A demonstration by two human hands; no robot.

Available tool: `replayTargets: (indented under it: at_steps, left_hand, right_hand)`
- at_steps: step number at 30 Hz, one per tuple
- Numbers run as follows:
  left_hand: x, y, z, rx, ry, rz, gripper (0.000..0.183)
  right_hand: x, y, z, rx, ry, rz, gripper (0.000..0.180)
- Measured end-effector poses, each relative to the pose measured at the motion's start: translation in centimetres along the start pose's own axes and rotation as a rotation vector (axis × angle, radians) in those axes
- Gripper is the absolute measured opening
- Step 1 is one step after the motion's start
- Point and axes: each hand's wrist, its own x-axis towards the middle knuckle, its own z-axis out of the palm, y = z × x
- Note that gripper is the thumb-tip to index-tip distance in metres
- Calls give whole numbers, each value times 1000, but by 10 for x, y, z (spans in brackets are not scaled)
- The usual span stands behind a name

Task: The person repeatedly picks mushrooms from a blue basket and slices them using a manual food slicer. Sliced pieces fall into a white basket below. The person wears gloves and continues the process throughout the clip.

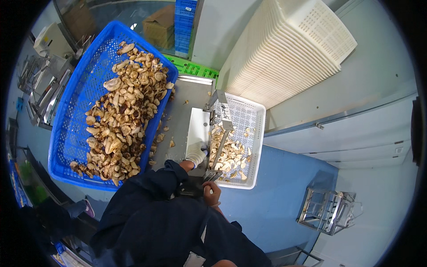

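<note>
My left hand (196,155), in a white striped knit glove, lies at the near end of a white board (199,128) on a manual metal slicer (220,103). Its fingertips are beside the blade side, and whether they hold a mushroom is hidden. Bare and closed, my right hand (211,194) grips the near end of the slicer's long handle (221,152). To the left, a large blue perforated crate (66,133) holds a heap of whole brown-and-white mushrooms (123,116). Under the slicer's right side, a white perforated basket (259,143) contains mushroom slices (230,157).
Mushroom bits lie on the steel table (180,116). A tall leaning stack of white baskets (277,56) stands behind the slicer. Metal equipment (50,90) is at far left, a metal frame stand (328,212) at right. Another person's shoe (89,208) shows at lower left.
</note>
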Motion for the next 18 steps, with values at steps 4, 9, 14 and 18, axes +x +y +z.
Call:
replayTargets:
  at_steps: [4,9,14,18]
  left_hand:
    - [1,-3,8,54,-9,10,24]
    - [-11,5,9,-21,21,-38,22]
    - [-16,27,-5,-39,67,164,21]
    - [-47,83,-74,-84,-63,540,29]
  right_hand:
    - [16,-37,-2,3,90,56,16]
    - [-11,27,2,-69,21,24,13]
    - [-2,8,5,-5,84,-98,12]
    - [-5,15,5,35,38,-121,14]
